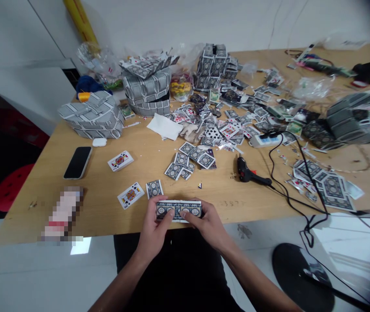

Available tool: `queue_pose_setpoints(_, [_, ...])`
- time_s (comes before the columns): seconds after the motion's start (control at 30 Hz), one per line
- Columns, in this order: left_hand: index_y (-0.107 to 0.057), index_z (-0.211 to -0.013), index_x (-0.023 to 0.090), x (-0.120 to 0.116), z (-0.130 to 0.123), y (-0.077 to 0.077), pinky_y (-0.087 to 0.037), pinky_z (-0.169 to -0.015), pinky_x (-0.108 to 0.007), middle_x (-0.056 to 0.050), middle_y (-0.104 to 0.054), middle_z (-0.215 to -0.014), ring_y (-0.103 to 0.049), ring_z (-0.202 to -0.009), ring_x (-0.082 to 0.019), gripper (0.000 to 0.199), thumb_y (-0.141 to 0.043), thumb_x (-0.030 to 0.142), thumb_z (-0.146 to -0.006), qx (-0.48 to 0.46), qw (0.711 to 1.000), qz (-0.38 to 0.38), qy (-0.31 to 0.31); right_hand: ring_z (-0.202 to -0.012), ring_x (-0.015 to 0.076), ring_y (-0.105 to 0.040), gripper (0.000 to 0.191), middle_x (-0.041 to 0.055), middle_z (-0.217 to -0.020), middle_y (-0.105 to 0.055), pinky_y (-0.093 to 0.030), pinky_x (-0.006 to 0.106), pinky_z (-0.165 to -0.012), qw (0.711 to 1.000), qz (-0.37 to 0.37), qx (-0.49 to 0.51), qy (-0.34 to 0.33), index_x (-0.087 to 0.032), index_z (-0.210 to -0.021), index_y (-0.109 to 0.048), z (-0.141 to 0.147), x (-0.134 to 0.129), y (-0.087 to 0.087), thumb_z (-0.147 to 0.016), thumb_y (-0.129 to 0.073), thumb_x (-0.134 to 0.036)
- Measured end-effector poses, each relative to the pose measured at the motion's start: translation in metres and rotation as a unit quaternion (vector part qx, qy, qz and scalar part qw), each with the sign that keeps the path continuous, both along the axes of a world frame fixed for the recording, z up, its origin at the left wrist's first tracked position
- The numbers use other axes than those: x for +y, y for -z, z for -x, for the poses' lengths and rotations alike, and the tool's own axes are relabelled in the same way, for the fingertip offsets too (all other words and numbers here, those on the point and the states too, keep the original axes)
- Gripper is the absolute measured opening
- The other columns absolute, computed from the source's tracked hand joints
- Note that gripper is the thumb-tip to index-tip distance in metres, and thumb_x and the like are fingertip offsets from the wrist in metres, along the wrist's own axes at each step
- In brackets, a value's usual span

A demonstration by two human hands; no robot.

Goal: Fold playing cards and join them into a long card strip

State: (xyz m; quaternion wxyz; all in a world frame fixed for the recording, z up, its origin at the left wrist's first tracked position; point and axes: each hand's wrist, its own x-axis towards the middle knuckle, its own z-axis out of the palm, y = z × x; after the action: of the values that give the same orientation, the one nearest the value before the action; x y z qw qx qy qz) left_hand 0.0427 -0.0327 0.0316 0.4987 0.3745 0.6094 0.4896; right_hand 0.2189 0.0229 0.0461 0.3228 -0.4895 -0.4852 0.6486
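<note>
A strip of folded playing cards [178, 205] with patterned backs is held level at the table's front edge. My left hand [156, 225] grips its left end, thumb on top. Around the right end are the fingers of my right hand [207, 221], its thumb pressing near the middle. One face-down card [154, 189] lies just beyond my left hand. Two face-up cards, a king [130, 195] and another court card [120, 160], rest to the left. Further back, a small group of joined face-down cards [181, 165] lies on the wood.
On the table [100, 216] are a phone [77, 162], a black glue gun [248, 172] with cables, a power strip [265, 139] and heaped cards [230, 129]. Woven card baskets [95, 117] stand at the back left. Another woven piece [360, 115] is at the right.
</note>
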Motion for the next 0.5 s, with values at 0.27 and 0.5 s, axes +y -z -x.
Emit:
queue_pose_setpoints(0.27, [-0.056, -0.131, 0.026, 0.0006, -0.0003, -0.0015, -0.054, -0.086, -0.030, -0.004, -0.070, -0.116, -0.068, -0.100, -0.020, 0.038, -0.070, 0.041, -0.098, 0.002, 1.000, 0.005, 0.005, -0.062, 0.0141, -0.051, 0.026, -0.0029, -0.070, -0.062, -0.043, 0.028, -0.063, 1.000, -0.003, 0.005, -0.006, -0.019, -0.088, -0.072, -0.0005, 0.0012, -0.0010, -0.083, -0.081, -0.042])
queue_pose_setpoints(0.5, [-0.055, -0.131, 0.026, 0.0002, -0.0002, -0.0016, -0.053, -0.086, -0.030, -0.004, -0.068, -0.117, -0.067, -0.101, -0.020, 0.038, -0.070, 0.040, -0.099, 0.005, 1.000, 0.004, 0.009, -0.062, 0.0133, -0.050, 0.025, -0.0039, -0.070, -0.061, -0.044, 0.028, -0.064, 1.000, 0.003, 0.001, -0.005, -0.019, -0.088, -0.071, -0.0014, 0.0004, 0.0004, -0.083, -0.082, -0.041])
